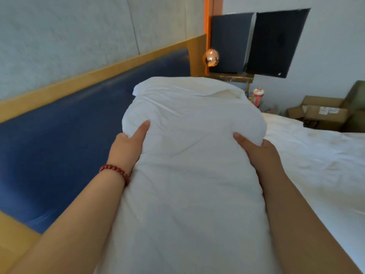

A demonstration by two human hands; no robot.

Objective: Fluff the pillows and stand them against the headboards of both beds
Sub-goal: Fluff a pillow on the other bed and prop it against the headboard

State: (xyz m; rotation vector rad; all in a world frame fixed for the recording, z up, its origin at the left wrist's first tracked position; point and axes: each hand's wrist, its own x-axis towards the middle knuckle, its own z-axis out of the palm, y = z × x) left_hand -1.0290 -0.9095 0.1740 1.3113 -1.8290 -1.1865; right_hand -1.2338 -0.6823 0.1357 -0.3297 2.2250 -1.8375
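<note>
- A plump white pillow [189,155] is gripped at its sides by the left hand [128,145] and right hand [256,149], fingers pressed into the wrinkled cloth.
- It is held above the bed [316,155], beside the padded blue headboard [69,135].
- Cardboard boxes [322,113] are seen past the bed's far edge.

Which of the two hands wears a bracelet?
The left hand, gripping the white pillow, has a red beaded bracelet on its wrist; the right hand wears none.
</note>
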